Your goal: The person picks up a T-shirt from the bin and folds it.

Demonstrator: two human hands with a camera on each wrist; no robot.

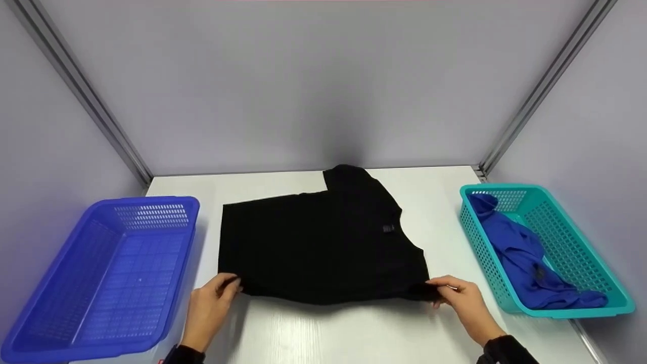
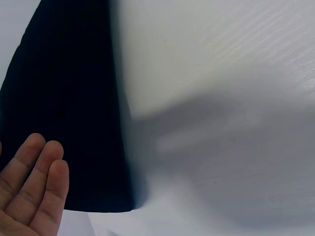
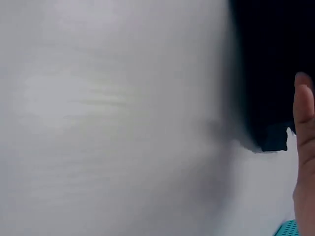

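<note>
A black short-sleeved T-shirt [image 1: 318, 242] lies sideways across the white table, its neckline and small label toward the right. One sleeve points to the back wall. My left hand [image 1: 211, 305] pinches the near corner at the shirt's hem end. My right hand [image 1: 465, 306] pinches the near edge at the shoulder end. Between the hands the near edge hangs slightly off the table and casts a shadow. In the left wrist view, several fingers [image 2: 42, 184] extend beside the dark cloth. The right wrist view catches only part of the right hand [image 3: 305, 142] against the shirt.
At the left stands a blue plastic basket [image 1: 174, 303] with nothing visible inside. A teal basket [image 1: 589, 253] on the right contains a crumpled blue garment [image 1: 515, 242]. Grey wall panels [image 1: 323, 86] enclose the white table [image 1: 303, 333] at the back and both sides.
</note>
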